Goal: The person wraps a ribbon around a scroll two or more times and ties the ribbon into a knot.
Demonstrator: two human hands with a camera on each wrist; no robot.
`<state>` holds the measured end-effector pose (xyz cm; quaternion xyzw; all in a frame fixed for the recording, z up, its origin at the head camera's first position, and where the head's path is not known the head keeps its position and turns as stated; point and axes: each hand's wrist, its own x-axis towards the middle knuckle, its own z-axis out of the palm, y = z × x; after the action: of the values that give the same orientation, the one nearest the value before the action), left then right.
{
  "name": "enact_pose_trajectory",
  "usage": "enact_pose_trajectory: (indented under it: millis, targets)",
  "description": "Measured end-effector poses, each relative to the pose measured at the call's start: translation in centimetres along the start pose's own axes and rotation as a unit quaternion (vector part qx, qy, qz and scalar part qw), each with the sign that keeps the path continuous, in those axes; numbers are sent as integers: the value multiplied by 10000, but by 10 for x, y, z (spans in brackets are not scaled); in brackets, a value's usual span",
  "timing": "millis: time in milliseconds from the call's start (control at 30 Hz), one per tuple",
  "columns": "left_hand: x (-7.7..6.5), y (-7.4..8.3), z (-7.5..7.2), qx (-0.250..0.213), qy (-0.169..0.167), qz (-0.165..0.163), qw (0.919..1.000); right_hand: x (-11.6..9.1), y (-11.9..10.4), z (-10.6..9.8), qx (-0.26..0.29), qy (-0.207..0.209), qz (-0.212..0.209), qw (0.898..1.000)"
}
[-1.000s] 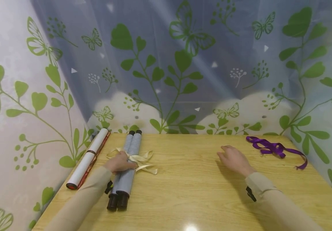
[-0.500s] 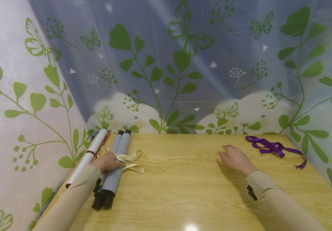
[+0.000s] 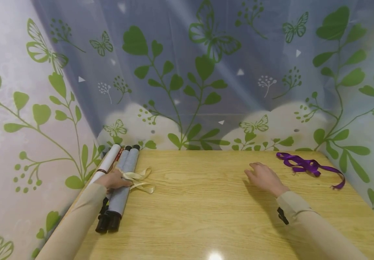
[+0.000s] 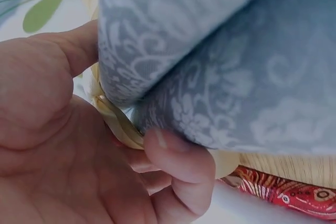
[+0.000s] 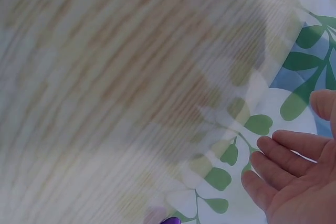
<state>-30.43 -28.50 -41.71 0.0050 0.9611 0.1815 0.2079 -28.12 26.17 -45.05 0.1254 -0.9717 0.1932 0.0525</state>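
My left hand (image 3: 113,180) grips a pair of grey-blue scrolls (image 3: 120,198) with dark end knobs, lying side by side near the table's left edge. A cream ribbon (image 3: 138,175) is tied round them, its loops spreading to the right. In the left wrist view the thumb and fingers hold the floral-patterned scrolls (image 4: 226,77) from both sides. Just left of them lies a white scroll (image 3: 111,158) with a red patterned strip (image 4: 283,191), partly hidden by my arm. My right hand (image 3: 264,177) hovers over the table with relaxed fingers, holding nothing.
A tangled purple ribbon (image 3: 310,167) lies at the table's back right, beyond my right hand. The wood-grain table (image 3: 203,202) meets a leaf-and-butterfly printed curtain (image 3: 173,72) at the back, with similar printed cloth on both sides.
My left hand has slid the tied grey-blue scrolls leftward until they lie close beside the white scroll. The right hand has stayed nearly still.
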Motion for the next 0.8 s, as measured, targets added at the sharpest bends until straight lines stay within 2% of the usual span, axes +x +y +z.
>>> enact_pose_trajectory:
  millis: [233, 333, 500, 800]
  targets:
    - [4, -9, -6, 13, -157, 46, 9999, 0, 0, 1, 0, 2, -25, 10000]
    - [1, -8, -7, 64, -109, 32, 9999, 1, 0, 2, -9, 11, -37, 10000]
    - [-3, -9, -8, 197, -51, 189, 9996, 1, 0, 3, -8, 4, -58, 10000]
    - [-3, -11, -9, 49, 16, 378, 9993, 1, 2, 4, 7, 25, -117, 9999]
